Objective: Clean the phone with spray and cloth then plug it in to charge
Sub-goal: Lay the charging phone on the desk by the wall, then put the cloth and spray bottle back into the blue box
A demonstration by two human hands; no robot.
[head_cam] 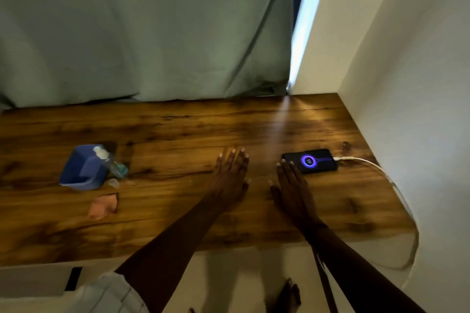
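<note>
The left hand (230, 175) and right hand (292, 185) lie flat, fingers straight, empty, on the brown wooden counter (178, 129). The lit black phone (309, 161), white cable (368, 164) attached, sits centre-right; at left, a clear spray bottle (112, 162) rests against a blue plastic tub (82, 168).

The worktop (178, 122) is brown and streaky, the phone (309, 161) black with a purple ring, the cable (368, 163) white, the box (82, 168) blue, the cloth (103, 206) pink

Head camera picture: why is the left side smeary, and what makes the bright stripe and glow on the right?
In the head view, the blue box, spray bottle and pink cloth are blurred, likely motion smear; the stripe is daylight through the curtain gap, streaking glare across the table; the phone screen glows by itself; the wide lens bends the table's right edge.
</note>
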